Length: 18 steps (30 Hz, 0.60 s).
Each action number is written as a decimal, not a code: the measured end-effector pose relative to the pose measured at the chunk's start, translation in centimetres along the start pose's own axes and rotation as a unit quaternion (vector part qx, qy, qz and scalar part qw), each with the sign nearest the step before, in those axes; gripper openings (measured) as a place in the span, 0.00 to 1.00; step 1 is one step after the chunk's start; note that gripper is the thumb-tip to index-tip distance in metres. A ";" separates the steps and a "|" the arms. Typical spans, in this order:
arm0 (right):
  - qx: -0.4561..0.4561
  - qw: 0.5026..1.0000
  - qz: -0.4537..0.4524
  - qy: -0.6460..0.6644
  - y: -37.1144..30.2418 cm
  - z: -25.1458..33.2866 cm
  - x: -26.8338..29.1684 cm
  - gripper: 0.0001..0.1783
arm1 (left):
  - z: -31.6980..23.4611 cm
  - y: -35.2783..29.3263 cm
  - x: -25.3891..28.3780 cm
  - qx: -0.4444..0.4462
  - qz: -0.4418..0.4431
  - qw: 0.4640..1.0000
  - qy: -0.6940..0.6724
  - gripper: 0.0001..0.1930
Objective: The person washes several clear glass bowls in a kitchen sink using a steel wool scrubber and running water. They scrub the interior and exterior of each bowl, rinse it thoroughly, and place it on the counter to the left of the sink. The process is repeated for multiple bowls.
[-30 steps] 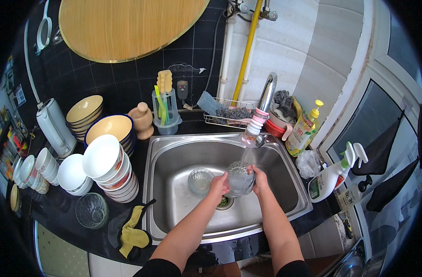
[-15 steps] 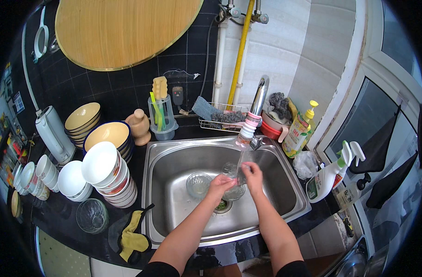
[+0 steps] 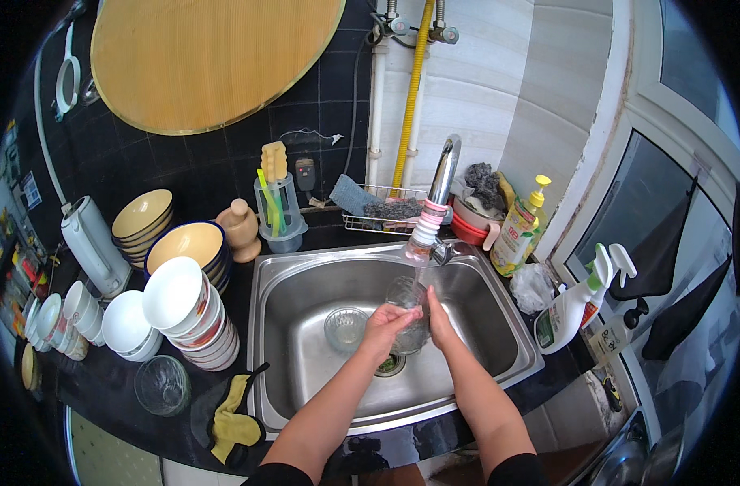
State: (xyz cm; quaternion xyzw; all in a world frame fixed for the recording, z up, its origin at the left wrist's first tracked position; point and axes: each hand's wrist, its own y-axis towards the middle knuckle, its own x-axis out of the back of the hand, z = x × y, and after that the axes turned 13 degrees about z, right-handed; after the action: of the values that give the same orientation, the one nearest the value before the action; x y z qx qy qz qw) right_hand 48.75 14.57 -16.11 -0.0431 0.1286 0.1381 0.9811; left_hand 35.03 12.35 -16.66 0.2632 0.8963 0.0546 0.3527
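Both hands have a clear glass bowl (image 3: 402, 290) between them, tilted under the running tap (image 3: 447, 174) in the steel sink (image 3: 305, 397). My left hand (image 3: 391, 326) grips the bowl's near left side, its thumb and fingers closed on the glass. On the other side, my right hand (image 3: 440, 322) lies along the glass with the fingers pointing up; some are hidden behind the wrist side. A second glass bowl (image 3: 346, 328) rests on the sink floor to the left. Below the hands is the drain (image 3: 390, 364), with green scraps in it.
Left of the sink stand stacked white bowls (image 3: 175, 292), yellow-lined bowls (image 3: 188, 243), another glass bowl (image 3: 162, 385) and a yellow-black glove (image 3: 234, 421). Behind are a wooden mortar (image 3: 240, 235) and a wire rack (image 3: 394, 219). Soap (image 3: 517, 231) and spray bottles (image 3: 568, 316) line the right.
The glass bowl has been turned more upright under the tap. My right hand has shifted from bent fingers at the rim to lying along its right side. The view has shifted slightly.
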 end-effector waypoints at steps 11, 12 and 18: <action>-0.051 0.989 -0.076 -0.114 0.0 -0.6 -3.6 0.48 | 0.5 -1.0 0.4 -0.003 -0.033 0.881 0.472 0.04; -0.071 0.993 -0.082 -0.038 -0.8 1.1 -3.9 0.37 | 0.2 -1.3 0.1 0.006 -0.001 0.830 0.558 0.04; -0.044 0.963 -0.183 -0.190 0.9 -3.2 0.9 0.19 | 0.1 -1.3 -0.6 -0.049 0.034 0.729 0.682 0.09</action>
State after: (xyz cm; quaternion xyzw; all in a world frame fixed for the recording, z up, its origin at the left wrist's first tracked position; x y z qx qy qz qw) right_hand 48.54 15.29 -19.51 -0.0822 -0.0769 -0.0326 0.9931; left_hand 34.93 10.92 -16.71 0.1678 0.8824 0.2750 -0.3429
